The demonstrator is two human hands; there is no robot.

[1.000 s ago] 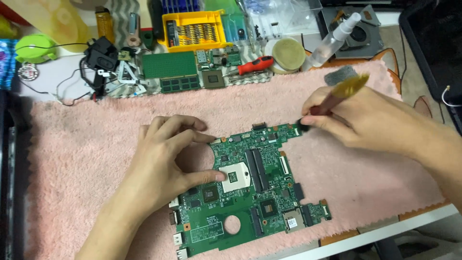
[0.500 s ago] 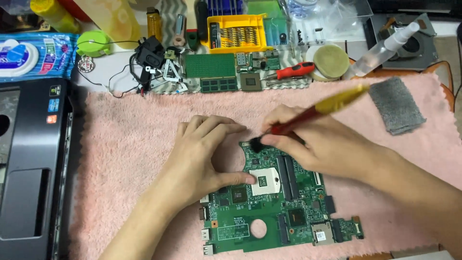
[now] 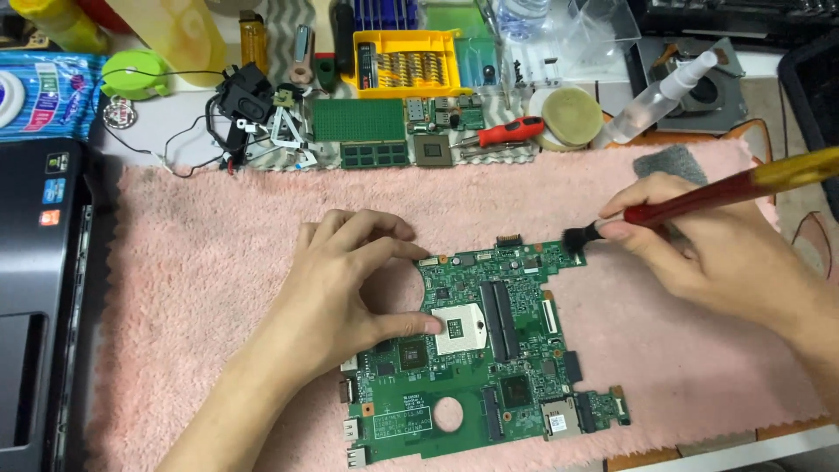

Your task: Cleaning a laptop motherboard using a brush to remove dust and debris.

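change vs earlier: right hand (image 3: 725,253) has moved off the middle of the motherboard (image 3: 481,350) to its upper right corner; half a second ago the brush tip sat near the cutout by the left fingers. View has also swung right, so less of the laptop (image 3: 35,297) shows.
left hand (image 3: 336,293): same job as before, flat on the board's left side, fingers spread, thumb tip touching the edge of the CPU socket (image 3: 456,328). Holding the board down, gripping nothing.
right hand: closed around the brush (image 3: 690,203), red shaft with yellow end, held like a pen. Black bristles touch the board's top right corner.
board position: lying flat on the pink towel (image 3: 218,262), centre to lower centre of the view, tilted a bit clockwise.
board look: green PCB, component side up. Silver square socket near the middle, two long dark slots just right of it, round hole near the bottom edge, semicircular cutout at upper left, small tab sticking out at lower right.
hidden: left hand covers the board's upper left region and most of the cutout. Right palm hides the grey pad (image 3: 673,162) partly.
cut off: brush's yellow end runs out of the right edge; both forearms leave the view.
hard to tell: dust on the board, not resolvable.
background: yellow bit case (image 3: 406,61), red screwdriver (image 3: 507,133), spray bottle (image 3: 660,96) beyond the towel.
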